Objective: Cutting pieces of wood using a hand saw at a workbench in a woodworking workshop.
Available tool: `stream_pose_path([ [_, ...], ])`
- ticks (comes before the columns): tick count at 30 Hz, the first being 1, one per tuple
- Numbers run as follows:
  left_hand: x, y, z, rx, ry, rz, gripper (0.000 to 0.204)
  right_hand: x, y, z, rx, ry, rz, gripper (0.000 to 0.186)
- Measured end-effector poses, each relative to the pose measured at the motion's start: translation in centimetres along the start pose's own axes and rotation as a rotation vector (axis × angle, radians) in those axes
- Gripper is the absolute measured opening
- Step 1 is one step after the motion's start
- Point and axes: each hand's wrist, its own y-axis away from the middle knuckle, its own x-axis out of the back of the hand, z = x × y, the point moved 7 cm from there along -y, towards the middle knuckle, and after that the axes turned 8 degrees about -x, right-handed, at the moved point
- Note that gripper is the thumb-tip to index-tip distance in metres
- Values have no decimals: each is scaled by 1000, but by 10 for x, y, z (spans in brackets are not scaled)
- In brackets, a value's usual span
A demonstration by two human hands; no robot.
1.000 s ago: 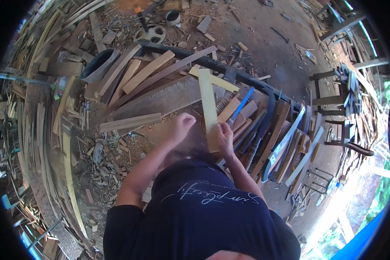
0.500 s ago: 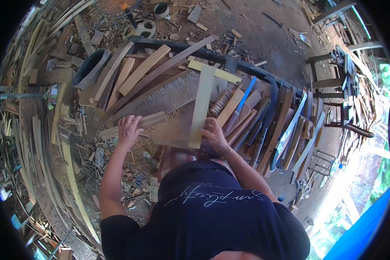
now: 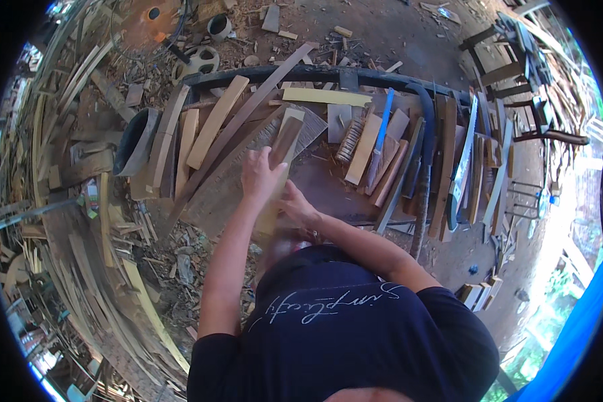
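In front of my body a pale flat wooden strip [image 3: 268,220] slants away from me. A darker, narrower wooden stick [image 3: 287,138] lies along its far end. My left hand [image 3: 260,175] is closed around this stick, pressing it against the strip. Closer to me, my right hand [image 3: 299,205] grips the pale strip from its right side; part of its fingers is hidden behind the wood. The near end of the strip is blurred. Beneath them is a worn wooden board [image 3: 248,144] on the workbench, with a yellow strip [image 3: 325,96] lying beyond it.
On the bench's right lie a handsaw [image 3: 461,164], a blue-edged tool [image 3: 382,137] and several wood pieces. Long boards [image 3: 218,120] and a black round container [image 3: 137,142] stand to the left. Scrap wood piles [image 3: 80,261] line the left side; a dark chair-like frame [image 3: 509,74] stands far right.
My left hand has brought the darker stick rightward onto the pale strip. The pale strip has shifted left and tilted, with my right hand still on it. My view has turned slightly.
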Motion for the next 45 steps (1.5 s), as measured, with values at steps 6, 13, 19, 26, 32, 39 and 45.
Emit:
stream_pose_path([
  [6, -9, -9, 2, 42, -77, -29, 57, -12, -18, 10, 79, -75, -33, 52],
  [13, -8, -26, 4, 58, -97, -21, 62, -12, -37, 30, 103, -85, -110, 46],
  [19, -9, -22, 3, 52, -182, -55, 60, -30, -41, 34, 125, -197, -226, 44],
  [26, 4, -7, -5, -102, -159, -219, 59, -11, -9, 14, 227, 529, -150, 25],
  [32, 6, 3, -4, -141, -167, -197, 61, 92, 44, -57, 340, 494, 576, 29],
  [39, 4, 14, -14, -169, -149, 12, 49, 86, 13, -107, 417, 567, 544, 28],
  [45, -1, 11, -10, -128, -138, 141, 43, 94, 7, -107, 382, 487, 496, 31],
])
